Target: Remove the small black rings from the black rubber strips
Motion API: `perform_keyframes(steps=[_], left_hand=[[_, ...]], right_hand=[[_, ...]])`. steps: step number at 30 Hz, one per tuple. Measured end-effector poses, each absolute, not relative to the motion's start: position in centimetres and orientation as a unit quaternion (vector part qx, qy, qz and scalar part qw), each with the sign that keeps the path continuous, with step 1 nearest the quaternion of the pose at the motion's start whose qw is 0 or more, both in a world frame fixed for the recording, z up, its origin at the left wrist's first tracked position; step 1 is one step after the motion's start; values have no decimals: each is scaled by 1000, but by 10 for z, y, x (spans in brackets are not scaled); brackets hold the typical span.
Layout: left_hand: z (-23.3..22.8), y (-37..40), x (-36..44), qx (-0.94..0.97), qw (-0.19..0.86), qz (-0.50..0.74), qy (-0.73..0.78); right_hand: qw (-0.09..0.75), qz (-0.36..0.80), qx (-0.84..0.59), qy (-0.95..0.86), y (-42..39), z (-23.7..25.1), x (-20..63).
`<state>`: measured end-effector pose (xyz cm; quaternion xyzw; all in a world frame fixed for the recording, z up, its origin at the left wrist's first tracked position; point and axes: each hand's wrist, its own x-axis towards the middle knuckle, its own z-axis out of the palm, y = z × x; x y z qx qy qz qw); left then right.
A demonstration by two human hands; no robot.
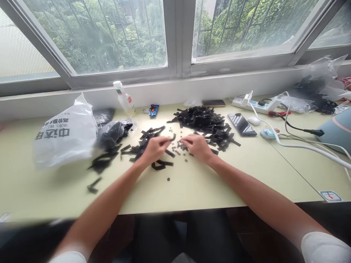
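My left hand [157, 148] is closed in a pinch on a short black strip [173, 137], whose end sticks out past the fingertips. Facing it, my right hand [197, 146] has thumb and fingers pressed together above a scatter of small dark round pieces [179, 147]; what it grips, if anything, is too small to make out. A loose pile of black strips [145, 140] lies beside and under my left hand. Behind my right hand rises a larger heap of black strips [201, 120]. One round piece [168, 179] sits alone nearer the table's front edge.
On the left stand a white plastic bag [65, 135] and a clear bottle [124, 98]. A blue wrapper [154, 110] lies at the back. To the right are a phone [241, 124], a power strip [256, 105] and white cables [296, 145]. Windows line the far side.
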<state>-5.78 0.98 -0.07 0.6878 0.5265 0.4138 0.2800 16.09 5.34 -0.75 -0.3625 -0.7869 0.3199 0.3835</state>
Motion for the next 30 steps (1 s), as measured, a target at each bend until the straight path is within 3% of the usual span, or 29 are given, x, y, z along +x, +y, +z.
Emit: perform_keyframes(steps=[14,23,30], left_hand=[[1,9,-60,704,260,390,534],[4,5,-53,736,225,395,502],[2,4,-49,750,201,344,528]], right_hand=[[417,300,-420,-748,78,-4,182],[300,309,-294,-853,54,0,166],[284,287,-336,-851,60,-1,170]])
